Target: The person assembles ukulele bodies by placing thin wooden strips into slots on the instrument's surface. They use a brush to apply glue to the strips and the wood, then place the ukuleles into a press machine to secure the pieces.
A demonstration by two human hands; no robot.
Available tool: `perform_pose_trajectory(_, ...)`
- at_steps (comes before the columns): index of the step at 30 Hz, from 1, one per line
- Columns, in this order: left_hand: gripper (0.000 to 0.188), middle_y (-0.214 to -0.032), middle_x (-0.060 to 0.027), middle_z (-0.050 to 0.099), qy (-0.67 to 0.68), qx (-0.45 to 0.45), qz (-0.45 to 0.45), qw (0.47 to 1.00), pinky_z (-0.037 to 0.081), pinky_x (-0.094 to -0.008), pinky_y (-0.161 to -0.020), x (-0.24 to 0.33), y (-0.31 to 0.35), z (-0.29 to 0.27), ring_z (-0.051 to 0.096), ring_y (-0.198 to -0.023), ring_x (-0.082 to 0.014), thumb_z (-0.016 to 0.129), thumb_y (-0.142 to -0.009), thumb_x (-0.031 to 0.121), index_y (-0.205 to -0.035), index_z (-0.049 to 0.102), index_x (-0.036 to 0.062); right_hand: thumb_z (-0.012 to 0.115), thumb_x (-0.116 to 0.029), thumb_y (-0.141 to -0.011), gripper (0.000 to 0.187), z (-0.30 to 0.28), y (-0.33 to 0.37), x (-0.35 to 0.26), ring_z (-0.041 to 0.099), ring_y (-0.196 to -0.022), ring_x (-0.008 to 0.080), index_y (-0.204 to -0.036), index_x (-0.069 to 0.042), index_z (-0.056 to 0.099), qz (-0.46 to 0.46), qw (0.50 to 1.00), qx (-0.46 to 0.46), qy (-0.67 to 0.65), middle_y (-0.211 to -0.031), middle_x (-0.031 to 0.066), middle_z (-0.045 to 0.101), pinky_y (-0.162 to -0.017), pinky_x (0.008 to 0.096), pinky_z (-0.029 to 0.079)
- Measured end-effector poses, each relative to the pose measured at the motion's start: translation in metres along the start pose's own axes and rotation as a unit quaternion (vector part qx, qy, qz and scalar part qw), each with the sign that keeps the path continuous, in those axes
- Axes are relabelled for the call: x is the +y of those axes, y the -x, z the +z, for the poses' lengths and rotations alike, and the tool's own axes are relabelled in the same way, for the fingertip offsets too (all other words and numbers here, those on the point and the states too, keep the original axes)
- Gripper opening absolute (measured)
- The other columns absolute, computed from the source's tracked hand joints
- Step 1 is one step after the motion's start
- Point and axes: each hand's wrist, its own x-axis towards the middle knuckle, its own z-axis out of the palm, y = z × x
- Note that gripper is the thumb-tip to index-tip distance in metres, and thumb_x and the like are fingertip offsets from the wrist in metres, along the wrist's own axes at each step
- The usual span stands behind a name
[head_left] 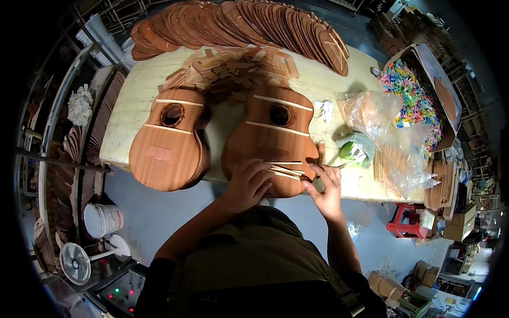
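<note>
Viewing remotely from the head camera, I find the right guitar-shaped panel (pixel 262 146) at the near side of a pale worktop (pixel 119 127), its wider end toward the wearer. Two light braces (pixel 274 129) cross it, one on the far side of its round hole (pixel 280 114) and one on the near side. Several thin pale strips (pixel 288 170) lie fanned above its near part, between the hands. The left hand (pixel 247 183) bends over their left ends; I cannot tell whether its fingers close on them. The right hand (pixel 324 188) is spread, thumb and forefinger parted beside the strips' right ends. To the left I note the left guitar-shaped panel (pixel 164 172), bearing a reddish rectangular patch (pixel 158 153). Farther back come heaped small wooden pieces (pixel 228 68), then overlapping rounded plates (pixel 228 24). At right sit a clear plastic bag (pixel 366 108) and a green-and-white bundle (pixel 348 151).
</note>
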Motion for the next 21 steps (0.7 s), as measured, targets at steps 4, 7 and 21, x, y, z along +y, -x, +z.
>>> perform_pose_trajectory(4,0.032,-0.117,-0.0078,0.054,-0.016,0.016,0.0,1.0,0.039,-0.0445,-0.09,-0.005,0.001,0.006,0.051,-0.109,-0.0302,0.069,-0.075,0.009,-0.105,0.058,0.0089,0.078,-0.011,-0.071,0.034,0.013,0.003,-0.01,0.05,-0.093,0.0272,-0.102,-0.006,0.068,-0.013,0.999,0.033,0.01,-0.099,0.0078,0.06,-0.085,0.0365,0.041)
perform_pose_trajectory(7,0.031,-0.118,-0.0076,0.054,-0.008,0.021,-0.003,1.0,0.038,-0.0451,-0.091,-0.009,0.003,0.007,0.051,-0.111,-0.0309,0.068,-0.076,0.01,-0.105,0.058,0.009,0.077,-0.01,-0.071,0.022,0.025,0.001,-0.014,0.049,-0.087,0.0269,-0.092,-0.007,0.069,-0.024,0.999,0.03,0.031,-0.091,0.0064,0.059,-0.08,0.0364,0.041)
perform_pose_trajectory(21,0.041,-0.117,-0.0085,0.056,-0.082,-0.044,0.018,0.995,0.042,-0.0415,-0.09,-0.003,-0.009,0.01,0.052,-0.106,-0.0272,0.066,-0.074,0.008,-0.114,0.058,0.0025,0.063,-0.01,-0.091,0.01,-0.039,-0.007,0.057,0.045,-0.06,0.0072,-0.095,-0.001,0.063,0.206,0.888,0.328,-0.246,-0.075,-0.0021,0.054,-0.053,0.0237,0.038)
